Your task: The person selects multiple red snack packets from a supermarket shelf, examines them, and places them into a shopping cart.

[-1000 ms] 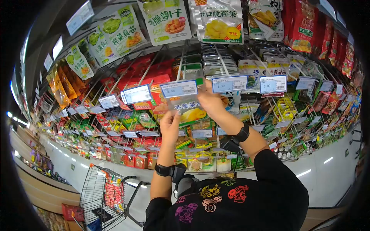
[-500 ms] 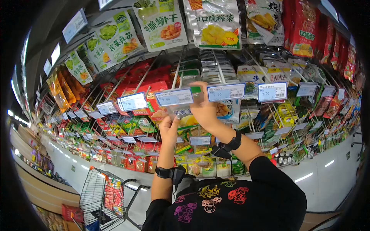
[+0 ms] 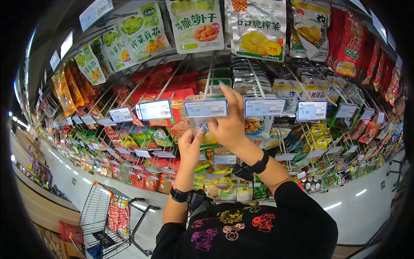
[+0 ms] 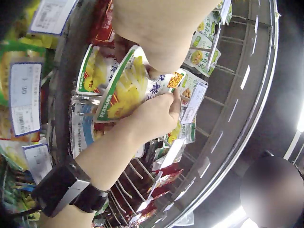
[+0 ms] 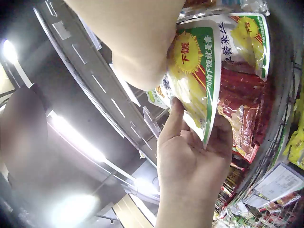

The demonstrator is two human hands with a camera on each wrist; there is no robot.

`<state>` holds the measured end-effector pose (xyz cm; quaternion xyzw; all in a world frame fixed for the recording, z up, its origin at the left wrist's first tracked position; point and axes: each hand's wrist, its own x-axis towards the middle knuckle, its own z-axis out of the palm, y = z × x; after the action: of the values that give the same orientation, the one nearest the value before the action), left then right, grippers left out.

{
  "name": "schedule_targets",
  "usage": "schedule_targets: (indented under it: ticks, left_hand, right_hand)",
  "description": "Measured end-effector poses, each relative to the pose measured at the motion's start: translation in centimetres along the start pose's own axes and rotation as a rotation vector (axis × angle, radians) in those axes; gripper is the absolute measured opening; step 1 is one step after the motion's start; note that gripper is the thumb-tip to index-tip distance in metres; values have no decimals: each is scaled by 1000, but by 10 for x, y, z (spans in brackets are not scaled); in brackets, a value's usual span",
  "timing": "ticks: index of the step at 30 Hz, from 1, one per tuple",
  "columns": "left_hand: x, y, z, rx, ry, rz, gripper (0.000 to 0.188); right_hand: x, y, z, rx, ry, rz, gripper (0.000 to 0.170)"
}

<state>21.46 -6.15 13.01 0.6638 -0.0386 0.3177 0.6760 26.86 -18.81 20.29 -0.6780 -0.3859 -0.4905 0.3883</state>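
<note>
A soft, glossy pouch [image 5: 192,85], slightly bulging, with flat sealed edges, hangs among the metal hooks of the shelf, between the two hands. Its silvery-white face carries yellow shreds, a scalloped yellow badge, a red stripe and a green band along the bottom; an orange chequered patch marks the upper end. The left hand [image 3: 189,143], at its seven o'clock in the head view, pinches the lower corner, thumb in front and fingers behind. The right hand [image 3: 230,127], at three o'clock, has its forefinger raised past a stiff, blue-edged price label [image 3: 205,108] and its thumb lower down; I cannot tell whether they pinch. That label and the right hand cover most of the pouch's upper part in the head view, hiding how it meets its hook. A matching packet [image 5: 247,42] sits behind. Towards seven o'clock, a wire-mesh trolley [image 3: 89,207] is cut off below.
</note>
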Motion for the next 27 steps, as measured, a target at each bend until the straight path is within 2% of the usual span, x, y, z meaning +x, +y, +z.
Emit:
schedule_targets:
  ticks: [2,5,8,13,17,19,20,23,27]
  left_hand:
    - [0,-3,1,-17,0,4,11]
    - [-2,-10,-1,6,-16,10,10]
    - [-1,-16,-2,-15,-18,6,9]
    - [-2,-21,-3,-2,-2,6,9]
    - [-5,-20,0,-63,79,19,10]
    - [-6,-19,4,-146,149,-7,11]
    - [-7,-17,6,-117,149,2,12]
    - [-2,-19,9,-46,148,8,13]
    - [8,-28,10,48,97,-46,12]
  right_hand:
    - [0,-4,-1,6,-32,13,24]
    - [-10,1,0,-102,-69,-47,32]
    - [-15,-1,3,-140,-98,-31,24]
    - [-10,-17,4,-305,-194,92,30]
    - [-15,-15,9,-360,-236,44,35]
    - [-17,-15,9,-355,-325,58,36]
    - [-18,-15,9,-351,-368,65,36]
    - [-21,-12,9,-329,-328,87,49]
    - [-30,-8,15,-342,-342,81,47]
